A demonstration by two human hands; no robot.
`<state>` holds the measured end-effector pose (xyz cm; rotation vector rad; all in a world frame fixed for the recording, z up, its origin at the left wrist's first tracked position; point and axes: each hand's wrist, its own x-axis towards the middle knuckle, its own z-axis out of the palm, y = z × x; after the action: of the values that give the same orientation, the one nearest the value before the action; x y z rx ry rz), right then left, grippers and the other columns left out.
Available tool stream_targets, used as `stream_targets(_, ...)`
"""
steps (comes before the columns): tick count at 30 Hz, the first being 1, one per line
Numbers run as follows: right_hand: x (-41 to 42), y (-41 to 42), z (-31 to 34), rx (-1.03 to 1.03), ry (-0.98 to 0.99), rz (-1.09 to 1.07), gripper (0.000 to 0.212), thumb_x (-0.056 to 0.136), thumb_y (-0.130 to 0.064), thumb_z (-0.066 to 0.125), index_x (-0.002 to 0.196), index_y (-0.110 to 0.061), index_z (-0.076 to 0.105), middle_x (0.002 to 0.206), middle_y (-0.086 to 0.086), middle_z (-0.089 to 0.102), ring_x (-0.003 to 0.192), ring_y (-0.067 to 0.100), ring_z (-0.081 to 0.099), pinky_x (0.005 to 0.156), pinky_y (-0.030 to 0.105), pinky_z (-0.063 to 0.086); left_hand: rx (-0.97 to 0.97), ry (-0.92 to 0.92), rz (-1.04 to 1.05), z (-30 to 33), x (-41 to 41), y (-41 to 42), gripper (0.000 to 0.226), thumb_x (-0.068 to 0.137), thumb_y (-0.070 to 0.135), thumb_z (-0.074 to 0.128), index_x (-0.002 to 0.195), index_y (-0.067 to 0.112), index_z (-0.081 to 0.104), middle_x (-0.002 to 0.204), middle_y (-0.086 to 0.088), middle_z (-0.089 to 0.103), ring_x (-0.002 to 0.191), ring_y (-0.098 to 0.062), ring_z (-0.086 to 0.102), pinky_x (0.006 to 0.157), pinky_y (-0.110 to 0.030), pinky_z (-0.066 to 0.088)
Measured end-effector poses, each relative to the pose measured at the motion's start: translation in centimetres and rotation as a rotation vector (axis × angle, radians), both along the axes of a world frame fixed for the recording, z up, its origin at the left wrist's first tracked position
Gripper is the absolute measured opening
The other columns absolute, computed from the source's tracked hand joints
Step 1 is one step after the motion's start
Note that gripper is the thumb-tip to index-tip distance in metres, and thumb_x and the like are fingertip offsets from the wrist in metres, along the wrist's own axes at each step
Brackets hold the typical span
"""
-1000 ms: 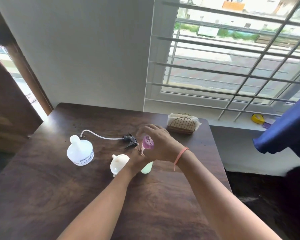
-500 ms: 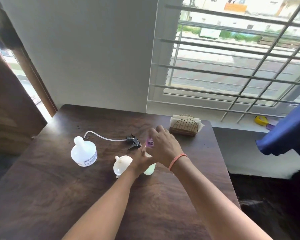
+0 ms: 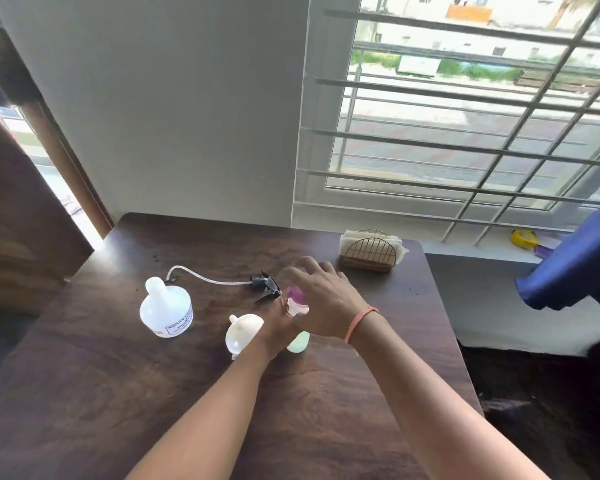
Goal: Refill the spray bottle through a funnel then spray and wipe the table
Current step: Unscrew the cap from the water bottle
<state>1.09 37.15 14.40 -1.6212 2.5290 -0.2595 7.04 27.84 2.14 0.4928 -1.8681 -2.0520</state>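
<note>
Right hand [image 3: 321, 303] spread, left hand [image 3: 280, 327] half-hidden

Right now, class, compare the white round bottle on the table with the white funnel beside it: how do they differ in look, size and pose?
The white round bottle stands upright on its base, while the funnel lies tipped on its side. The bottle is larger and closed in shape, with a narrow neck; the funnel is smaller, with an open mouth. The bottle bears a printed label; the funnel is plain. Both are white plastic and rest on the dark wooden table.

A dark wooden table [image 3: 118, 393] carries a white bottle [image 3: 165, 310], funnel [image 3: 242, 334], sprayer head [image 3: 266, 285] and napkin holder [image 3: 368, 252].
</note>
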Motion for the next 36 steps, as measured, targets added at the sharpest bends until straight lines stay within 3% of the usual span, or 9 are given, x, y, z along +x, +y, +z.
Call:
stream_targets(5, 0.3, -0.7, -0.7, -0.095, 0.052, -0.174, 0.039, 0.085, -0.039, 0.061, 0.116, -0.017, 0.053, 0.112, 0.003, 0.045, 0.104, 0.026, 0.051, 0.081, 0.037, 0.047, 0.004, 0.02, -0.029, 0.1, -0.2, 0.1, 0.007, 0.055, 0.024, 0.072, 0.061, 0.021, 0.069, 0.063, 0.012, 0.066, 0.06, 0.001, 0.055, 0.056, -0.017, 0.042)
stream_targets(8, -0.9, -0.3, -0.6, -0.154, -0.1, -0.044, 0.035, 0.081, -0.032, 0.066, 0.114, -0.024, 0.058, 0.109, -0.003, 0.042, 0.103, 0.022, 0.049, 0.08, 0.033, 0.048, 0.029, 0.019, -0.013, -0.8, -0.3, -0.4, 0.032, 0.059, 0.016, 0.077, 0.088, 0.009, 0.069, 0.078, 0.003, 0.071, 0.073, -0.008, 0.063, 0.066, -0.022, 0.049)
stream_targets(12, -2.6, 0.7, -0.7, -0.286, -0.357, -0.039, 0.035, 0.07, -0.02, 0.073, 0.101, -0.028, 0.061, 0.105, -0.006, 0.047, 0.096, 0.013, 0.051, 0.083, 0.024, 0.044, 0.051, 0.033, 0.001, -1.0, -0.4, -0.4, 0.051, 0.063, 0.01, 0.079, 0.111, 0.007, 0.064, 0.1, -0.01, 0.071, 0.091, -0.019, 0.066, 0.082, -0.035, 0.052)
stream_targets(15, -3.3, 1.4, -0.9, -0.431, -0.68, -0.211, 0.029, 0.072, -0.014, 0.072, 0.096, -0.02, 0.058, 0.099, -0.001, 0.054, 0.075, 0.005, 0.051, 0.066, 0.016, 0.042, 0.067, 0.047, -0.008, -0.8, -0.4, 0.0, 0.044, 0.061, 0.019, 0.077, 0.103, 0.013, 0.064, 0.091, -0.006, 0.067, 0.082, -0.015, 0.062, 0.075, -0.028, 0.051)
stream_targets(19, -4.8, 2.0, -3.4, -0.586, -1.023, -0.562, 0.021, 0.086, -0.015, 0.064, 0.106, -0.009, 0.062, 0.089, 0.009, 0.062, 0.059, 0.013, 0.056, 0.053, 0.027, 0.052, 0.058, 0.026, 0.001, -1.0, -0.5, 0.1, 0.034, 0.059, 0.021, 0.078, 0.088, 0.011, 0.062, 0.079, -0.001, 0.066, 0.075, -0.016, 0.059, 0.072, -0.029, 0.049)
stream_targets(21, -5.3, 2.6, -5.9, -0.607, -0.962, -0.766, 0.022, 0.08, -0.025, 0.068, 0.095, -0.01, 0.065, 0.086, 0.012, 0.064, 0.055, 0.016, 0.057, 0.057, 0.032, 0.054, 0.051, 0.021, 0.005, -0.9, -0.5, 0.1, 0.032, 0.058, 0.021, 0.077, 0.086, 0.012, 0.062, 0.077, 0.0, 0.066, 0.074, -0.016, 0.058, 0.072, -0.03, 0.048)
stream_targets(24, -4.8, 3.9, -9.2, -0.516, -0.746, -0.928, 0.029, 0.07, -0.031, 0.075, 0.086, -0.014, 0.057, 0.099, 0.008, 0.053, 0.077, 0.018, 0.055, 0.077, 0.031, 0.051, 0.04, 0.026, 0.008, -0.8, -0.5, 0.2, 0.037, 0.057, 0.023, 0.076, 0.087, 0.009, 0.061, 0.077, 0.002, 0.066, 0.073, -0.013, 0.06, 0.07, -0.026, 0.05)
stream_targets(28, -3.3, 5.6, -12.2, -0.364, -0.611, -0.827, 0.025, 0.068, -0.023, 0.08, 0.075, -0.014, 0.057, 0.093, 0.0, 0.05, 0.072, 0.008, 0.049, 0.065, 0.019, 0.033, 0.029, 0.006, 0.007, -0.8, -0.5, 0.1, 0.037, 0.057, 0.023, 0.076, 0.088, 0.008, 0.061, 0.078, 0.001, 0.066, 0.073, -0.016, 0.06, 0.071, -0.028, 0.05)
stream_targets(36, -2.3, 6.8, -15.4, -0.173, -0.485, -0.687, 0.037, 0.062, -0.021, 0.078, 0.063, -0.03, 0.043, 0.085, -0.011, 0.053, 0.093, 0.021, 0.055, 0.075, 0.032, 0.045, 0.021, -0.007, 0.013, -0.9, -0.5, 0.1, 0.037, 0.057, 0.022, 0.076, 0.088, 0.008, 0.061, 0.077, 0.003, 0.067, 0.072, -0.013, 0.06, 0.069, -0.027, 0.05)
